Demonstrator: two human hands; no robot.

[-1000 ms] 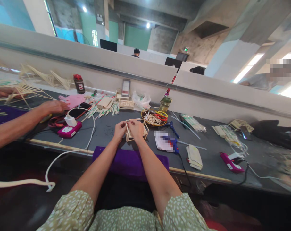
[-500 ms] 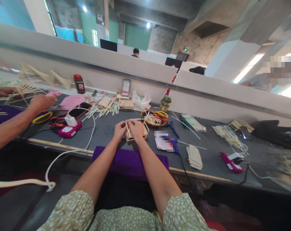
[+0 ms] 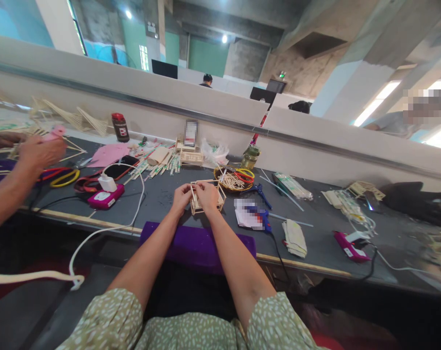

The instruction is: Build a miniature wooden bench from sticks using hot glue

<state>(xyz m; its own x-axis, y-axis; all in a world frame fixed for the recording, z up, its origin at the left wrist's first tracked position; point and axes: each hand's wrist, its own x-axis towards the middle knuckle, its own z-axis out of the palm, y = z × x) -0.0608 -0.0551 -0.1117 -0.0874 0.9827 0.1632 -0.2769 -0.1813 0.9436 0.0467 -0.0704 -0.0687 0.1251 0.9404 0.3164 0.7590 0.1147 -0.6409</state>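
A small frame of pale wooden sticks (image 3: 220, 199) rests on the dark table in front of me. My left hand (image 3: 183, 197) is closed on its left side, thumb and fingers pinching a stick there. My right hand (image 3: 207, 195) reaches over the top of the frame, its fingers closed at the same left side; the fingertips are partly hidden. Just behind the frame stands a round basket (image 3: 217, 176) of cut sticks, with yellow-and-red-handled scissors (image 3: 245, 175) lying on it. A purple cloth (image 3: 198, 245) covers the table edge under my forearms.
To the right lie a blue glue gun (image 3: 264, 221), a blue cutting tool (image 3: 261, 193) and a folded cloth (image 3: 294, 238). A magenta power strip (image 3: 106, 196) with a white cable is at left. Beyond it a co-worker's hand (image 3: 42, 151) holds a pink tool (image 3: 56, 132).
My two hands and the stick frame stay almost where they were. At the left, the co-worker's hand with the pink tool has moved further left.
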